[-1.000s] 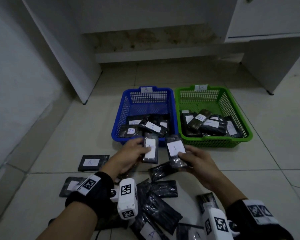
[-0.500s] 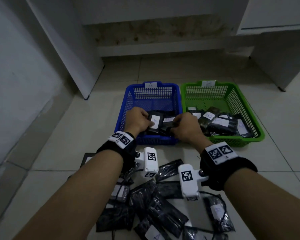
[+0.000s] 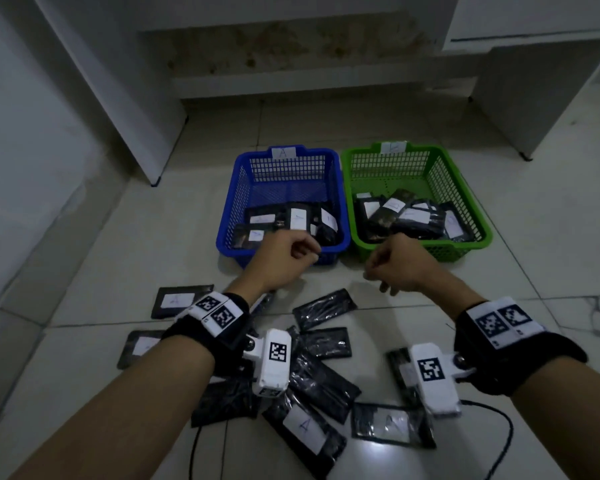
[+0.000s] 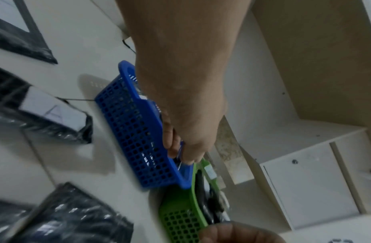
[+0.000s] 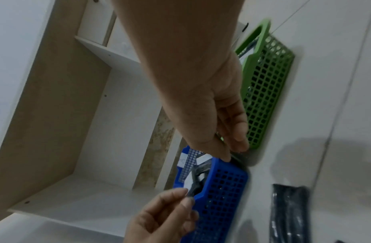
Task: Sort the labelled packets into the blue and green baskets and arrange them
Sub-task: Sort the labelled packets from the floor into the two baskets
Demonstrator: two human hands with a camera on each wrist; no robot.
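Half a second before, both hands had been down inside the blue basket [image 3: 340,206], each with a packet; now they had drawn back to its near edge and held nothing. The left hand [image 3: 284,258] hung over the front rim of the blue basket with its fingers [image 4: 171,141] loosely curled, nothing between them. The right hand [image 3: 395,265] sat in front of the green basket [image 3: 478,216], its fingers [image 5: 236,125] relaxed and empty too. The two packets just delivered seemed to be those lying on top in the blue basket [image 3: 298,218], labels up, tilted across the others rather than squared. The green basket's packets [image 3: 409,216] were heaped at its near end. That drop looked finished, but the sorting was far from done: a scatter of loose packets [image 3: 326,348] lay on the floor near the wrists, several with their label hidden, one showing an A [image 3: 303,426]. The next move would probably be another pick from that pile, with tidying of both baskets to come.
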